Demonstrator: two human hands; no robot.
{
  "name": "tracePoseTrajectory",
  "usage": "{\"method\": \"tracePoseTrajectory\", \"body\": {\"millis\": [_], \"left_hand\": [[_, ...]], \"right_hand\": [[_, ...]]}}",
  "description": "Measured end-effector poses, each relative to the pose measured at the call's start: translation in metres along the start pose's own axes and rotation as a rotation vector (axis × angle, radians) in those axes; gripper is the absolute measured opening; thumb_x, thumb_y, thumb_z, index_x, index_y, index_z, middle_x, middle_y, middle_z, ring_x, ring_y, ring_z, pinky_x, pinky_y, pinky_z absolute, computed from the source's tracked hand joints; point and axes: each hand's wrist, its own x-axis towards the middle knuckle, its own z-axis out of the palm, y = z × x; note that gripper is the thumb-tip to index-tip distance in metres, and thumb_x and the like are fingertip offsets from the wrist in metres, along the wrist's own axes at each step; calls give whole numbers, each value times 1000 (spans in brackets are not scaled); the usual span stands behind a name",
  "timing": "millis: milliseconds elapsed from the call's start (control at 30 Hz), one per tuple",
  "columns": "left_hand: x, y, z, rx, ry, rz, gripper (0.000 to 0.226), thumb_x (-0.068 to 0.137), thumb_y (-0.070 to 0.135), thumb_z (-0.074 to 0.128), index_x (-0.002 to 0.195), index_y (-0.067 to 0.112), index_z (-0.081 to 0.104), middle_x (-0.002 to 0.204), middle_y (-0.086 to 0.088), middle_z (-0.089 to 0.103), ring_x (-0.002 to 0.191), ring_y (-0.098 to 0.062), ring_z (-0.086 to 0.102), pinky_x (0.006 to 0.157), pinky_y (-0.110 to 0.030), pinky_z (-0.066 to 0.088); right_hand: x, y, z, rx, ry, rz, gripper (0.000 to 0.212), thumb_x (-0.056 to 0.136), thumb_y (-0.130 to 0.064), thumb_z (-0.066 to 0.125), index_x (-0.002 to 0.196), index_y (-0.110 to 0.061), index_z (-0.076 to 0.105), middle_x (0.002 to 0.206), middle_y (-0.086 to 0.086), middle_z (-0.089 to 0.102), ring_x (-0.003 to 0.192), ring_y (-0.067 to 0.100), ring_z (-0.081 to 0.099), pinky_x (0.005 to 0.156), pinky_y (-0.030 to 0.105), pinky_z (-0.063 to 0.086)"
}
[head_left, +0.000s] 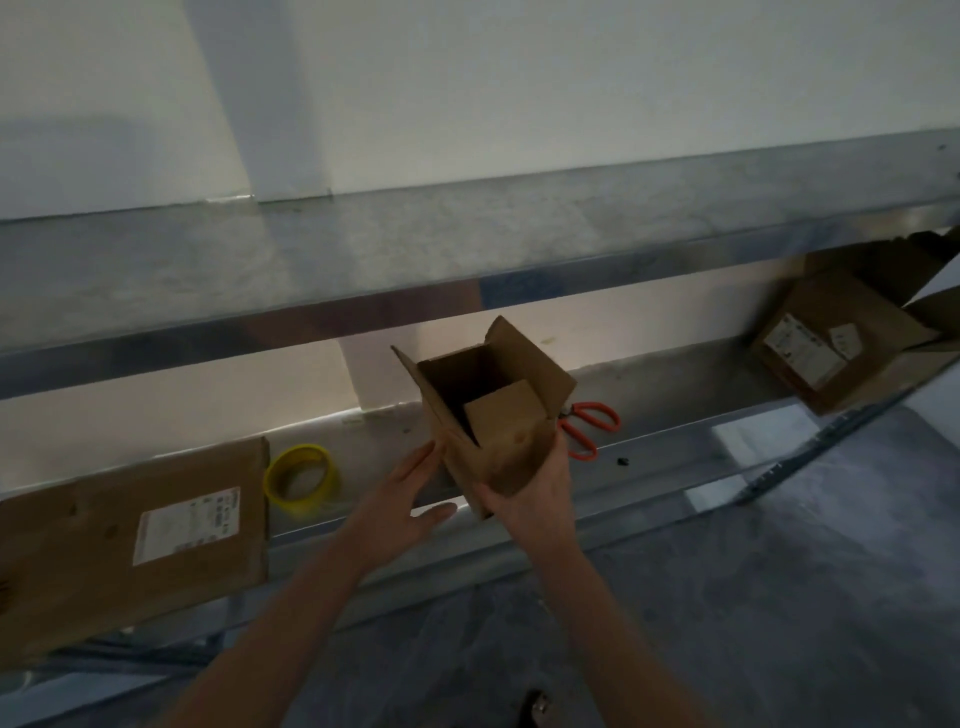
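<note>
- Our right hand (524, 493) grips the small open cardboard box (493, 415) by its lower corner, holding it tilted above the metal shelf (675, 431).
- Our left hand (410, 499) lies flat with straight fingers, fingertips just beside the box's left wall.
- Orange scissors (587, 423) lie behind; yellow tape roll (304, 478) sits left.

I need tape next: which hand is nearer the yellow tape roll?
Left. The left hand is right of the yellow tape roll; the right hand, farther right, holds the open cardboard box.

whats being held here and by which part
The right hand grips the small open cardboard box round its bottom end. The left hand lies open beside it, holding nothing.
</note>
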Motion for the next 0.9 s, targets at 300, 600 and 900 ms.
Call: {"method": "tracePoseTrajectory", "body": {"millis": [300,600,900], "left_hand": [[60,68,11,390,-36,212,71,93,59,43,152,29,16,160,4,16,146,-15,15,119,-35,10],[161,192,121,362,-47,263,67,93,56,45,151,32,21,159,7,19,145,-14,16,116,-35,13],[227,314,258,21,-115,81,72,93,47,53,152,29,16,157,4,20,142,-16,24,116,-35,23]], "right_hand": [[-3,44,-144,-61,231,25,121,58,-37,94,148,-32,13,142,-14,23,129,10,32,105,37,40],[51,111,-301,-104,264,5,121,60,-42,91,148,-35,8,150,-8,21,138,18,30,112,46,38],[142,180,-414,-118,151,11,123,57,-40,92,148,-32,9,145,-13,21,133,11,27,110,35,34]]}}
